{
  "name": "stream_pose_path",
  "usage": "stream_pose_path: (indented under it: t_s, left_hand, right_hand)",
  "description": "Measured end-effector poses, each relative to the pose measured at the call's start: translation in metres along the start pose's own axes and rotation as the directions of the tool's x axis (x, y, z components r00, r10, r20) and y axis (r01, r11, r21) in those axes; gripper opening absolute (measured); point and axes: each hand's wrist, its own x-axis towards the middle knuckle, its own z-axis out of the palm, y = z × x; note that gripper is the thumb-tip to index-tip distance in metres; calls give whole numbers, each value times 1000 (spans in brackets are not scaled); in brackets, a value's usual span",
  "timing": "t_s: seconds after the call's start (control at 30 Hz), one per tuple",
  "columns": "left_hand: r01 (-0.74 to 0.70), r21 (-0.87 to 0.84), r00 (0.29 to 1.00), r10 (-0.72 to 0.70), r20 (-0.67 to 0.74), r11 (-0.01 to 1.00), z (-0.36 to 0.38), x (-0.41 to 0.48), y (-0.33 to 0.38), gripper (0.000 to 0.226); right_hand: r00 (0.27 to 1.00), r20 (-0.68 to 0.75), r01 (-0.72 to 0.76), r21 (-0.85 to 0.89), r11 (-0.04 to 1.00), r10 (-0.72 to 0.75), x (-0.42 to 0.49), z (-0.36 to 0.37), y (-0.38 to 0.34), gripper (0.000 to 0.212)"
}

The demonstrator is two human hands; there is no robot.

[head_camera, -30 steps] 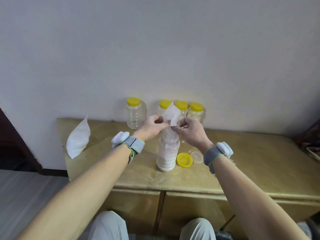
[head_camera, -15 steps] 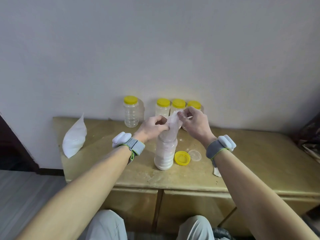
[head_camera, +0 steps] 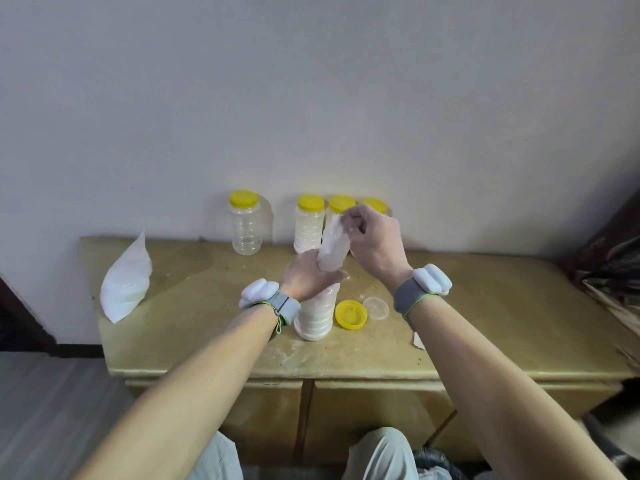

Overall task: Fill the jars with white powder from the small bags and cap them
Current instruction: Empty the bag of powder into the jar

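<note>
Left hand [head_camera: 308,277] wraps the neck of the open jar [head_camera: 315,317], which stands mid-surface with white powder showing through its side. Right hand [head_camera: 374,240] pinches the small bag [head_camera: 332,249], upended over the jar's mouth. A yellow lid [head_camera: 350,314] and a clear disc [head_camera: 375,307] lie just right of the jar. The dusty tan surface [head_camera: 485,323] carries a big white bag [head_camera: 126,285] at its left end. Four capped jars [head_camera: 310,223] stand along the plain grey wall [head_camera: 311,98].
</note>
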Motion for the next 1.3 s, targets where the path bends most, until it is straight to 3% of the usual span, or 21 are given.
stream_pose_path:
  t_s: [0.07, 0.17, 0.27, 0.37, 0.47, 0.57, 0.67, 0.77, 0.83, 0.93, 1.03, 1.13, 1.23, 1.3]
  left_hand:
    - [-8, -9, 999, 7, -32, 1000, 1, -1, -2, 34]
    - [-32, -16, 999, 31, -37, 999, 1, 0, -5, 32]
    - [-59, -41, 997, 57, -47, 997, 1, 3, -8, 32]
    - [-63, -31, 996, 61, -59, 998, 2, 5, -10, 45]
    - [-56, -35, 998, 54, -42, 998, 2, 5, -10, 41]
    - [-47, -31, 998, 46, -41, 998, 1, 3, -10, 40]
    - [-60, -26, 997, 59, -40, 998, 1, 2, -9, 41]
    - [-37, -24, 998, 36, -47, 999, 1, 3, -10, 42]
    - [-41, -17, 998, 40, -47, 999, 2, 3, -12, 47]
    - [-38, -25, 998, 37, -43, 999, 2, 3, -11, 48]
    - [-38, -27, 999, 37, -37, 999, 0, 1, -11, 44]
    - [-22, -56, 999, 19, -38, 998, 1, 2, -12, 46]
    - [-32, -54, 999, 31, -27, 998, 0, 2, -12, 43]
    - [-23, -65, 999, 22, -26, 998, 0, 3, -12, 43]
  right_hand:
    - [999, -32, 4, -4, 1000, -4, 1, -1, 5, 12]
    - [999, 42, -23, -79, 997, 26, 2, -1, 12, 15]
    - [993, -80, -82, 11, 997, 83, 9, -9, 12, 16]
    - [990, 120, -63, -55, 997, 69, 11, -11, 7, 10]
    - [997, -37, -60, 17, 998, 60, 13, -12, 6, 13]
    - [996, 80, -34, -60, 998, 38, 13, -11, 5, 16]
    - [999, -24, -48, -4, 999, 48, 14, -13, 4, 18]
    - [997, 71, -36, -69, 997, 41, 12, -11, 3, 16]
    - [997, -51, -60, -14, 998, 59, 13, -12, 2, 15]
    - [995, 64, -78, -69, 995, 82, 16, -12, 1, 13]
    - [992, -83, -96, -8, 995, 95, 18, -14, 2, 14]
    - [993, 64, -91, -80, 993, 96, 18, -15, 2, 11]
    - [990, -82, -111, 7, 994, 111, 21, -21, 0, 12]
    - [994, 5, -105, -27, 994, 105, 21, -21, -2, 12]
